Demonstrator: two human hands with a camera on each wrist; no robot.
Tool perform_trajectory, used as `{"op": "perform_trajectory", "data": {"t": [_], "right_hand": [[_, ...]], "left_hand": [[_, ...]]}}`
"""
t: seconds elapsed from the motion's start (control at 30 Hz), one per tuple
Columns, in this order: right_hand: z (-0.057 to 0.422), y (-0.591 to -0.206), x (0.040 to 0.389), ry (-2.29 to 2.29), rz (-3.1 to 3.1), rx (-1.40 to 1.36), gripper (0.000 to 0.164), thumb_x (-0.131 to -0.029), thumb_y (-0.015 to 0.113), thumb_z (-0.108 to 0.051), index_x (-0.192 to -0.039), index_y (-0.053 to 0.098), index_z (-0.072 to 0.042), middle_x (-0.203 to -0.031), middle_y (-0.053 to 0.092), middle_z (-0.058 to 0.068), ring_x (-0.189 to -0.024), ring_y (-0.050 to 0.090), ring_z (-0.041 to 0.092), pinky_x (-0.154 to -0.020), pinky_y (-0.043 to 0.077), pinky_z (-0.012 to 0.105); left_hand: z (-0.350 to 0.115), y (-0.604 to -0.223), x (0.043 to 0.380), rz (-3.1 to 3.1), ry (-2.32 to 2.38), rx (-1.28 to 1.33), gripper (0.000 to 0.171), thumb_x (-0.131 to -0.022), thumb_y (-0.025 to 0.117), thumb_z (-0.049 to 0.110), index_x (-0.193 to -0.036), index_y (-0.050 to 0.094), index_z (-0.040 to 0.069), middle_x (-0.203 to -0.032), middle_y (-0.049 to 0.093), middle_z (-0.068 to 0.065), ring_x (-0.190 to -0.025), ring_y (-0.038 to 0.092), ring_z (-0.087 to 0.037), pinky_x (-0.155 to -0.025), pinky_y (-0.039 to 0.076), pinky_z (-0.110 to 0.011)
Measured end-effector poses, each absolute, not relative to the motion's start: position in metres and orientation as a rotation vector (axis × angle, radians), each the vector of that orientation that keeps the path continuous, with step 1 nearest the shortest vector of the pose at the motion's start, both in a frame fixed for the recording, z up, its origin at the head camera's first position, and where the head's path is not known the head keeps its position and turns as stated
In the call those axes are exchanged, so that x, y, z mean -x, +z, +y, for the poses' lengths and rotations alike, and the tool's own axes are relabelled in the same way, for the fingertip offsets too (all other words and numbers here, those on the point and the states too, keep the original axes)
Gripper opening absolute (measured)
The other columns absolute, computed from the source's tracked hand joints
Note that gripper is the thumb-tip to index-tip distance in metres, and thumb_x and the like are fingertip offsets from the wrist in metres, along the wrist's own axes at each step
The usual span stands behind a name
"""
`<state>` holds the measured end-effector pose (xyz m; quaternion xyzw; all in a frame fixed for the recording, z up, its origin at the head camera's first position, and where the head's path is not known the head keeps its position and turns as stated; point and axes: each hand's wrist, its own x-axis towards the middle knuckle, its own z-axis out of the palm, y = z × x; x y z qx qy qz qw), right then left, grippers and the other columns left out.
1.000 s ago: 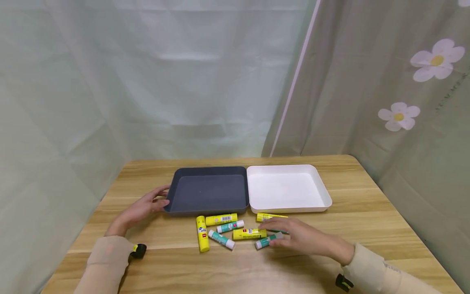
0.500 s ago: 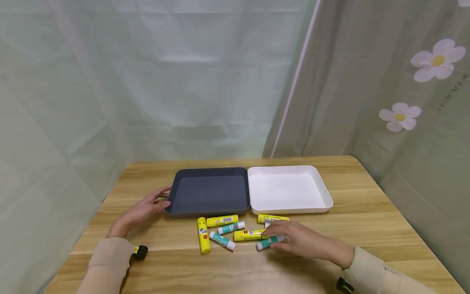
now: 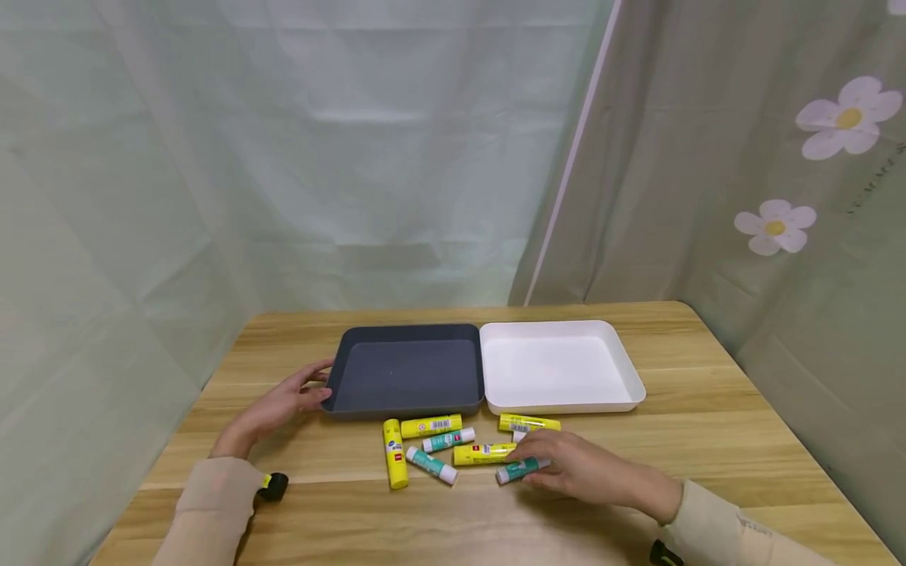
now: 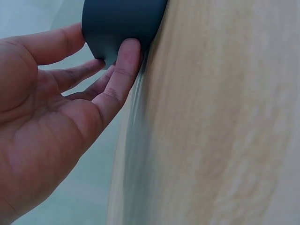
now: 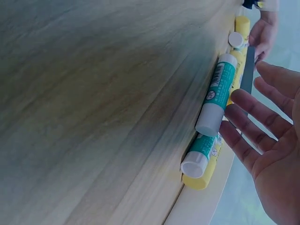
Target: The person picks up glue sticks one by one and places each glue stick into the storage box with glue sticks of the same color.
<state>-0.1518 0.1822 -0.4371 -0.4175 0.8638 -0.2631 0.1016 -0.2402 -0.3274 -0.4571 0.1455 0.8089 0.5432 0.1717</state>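
Observation:
My left hand (image 3: 286,401) touches the left side of a dark grey tray (image 3: 406,410). In the left wrist view its thumb and fingers rest on the tray's outer corner (image 4: 119,21). My right hand (image 3: 583,468) is low over the table with its fingers around a green and white glue stick (image 3: 519,470). The right wrist view shows those fingers extended and slightly bent beside that glue stick (image 5: 218,93), not wrapped around it. Behind it a second green glue stick (image 5: 200,152) is mostly hidden from the head view. A yellow glue stick (image 3: 484,453) lies by the right fingertips.
A white tray (image 3: 562,408) adjoins the dark one on the right. Several more glue sticks lie in front of the trays: yellow ones (image 3: 395,454), another yellow one (image 3: 529,423), and green ones (image 3: 432,465). Curtains (image 3: 396,157) surround the wooden table (image 3: 708,409).
My right hand has lowered slightly and its fingers have drawn in toward the near green glue stick. The left hand stays at the dark tray. The view has shifted slightly.

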Motion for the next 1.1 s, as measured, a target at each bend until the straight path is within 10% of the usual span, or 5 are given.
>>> {"op": "perform_trajectory", "data": {"t": [1.1], "right_hand": [[0.184, -0.454, 0.143, -0.456, 2.705, 1.399, 0.040, -0.092, 0.080, -0.008, -0.130, 0.073, -0.021, -0.126, 0.065, -0.006, -0.118, 0.061, 0.011, -0.099, 0.055, 0.035]], "left_hand": [[-0.327, -0.457, 0.240, 2.295, 1.535, -0.411, 0.072, -0.109, 0.056, 0.017, -0.165, 0.014, -0.002, -0.154, 0.026, -0.038, -0.135, 0.043, -0.051, -0.101, 0.053, -0.046]]}}
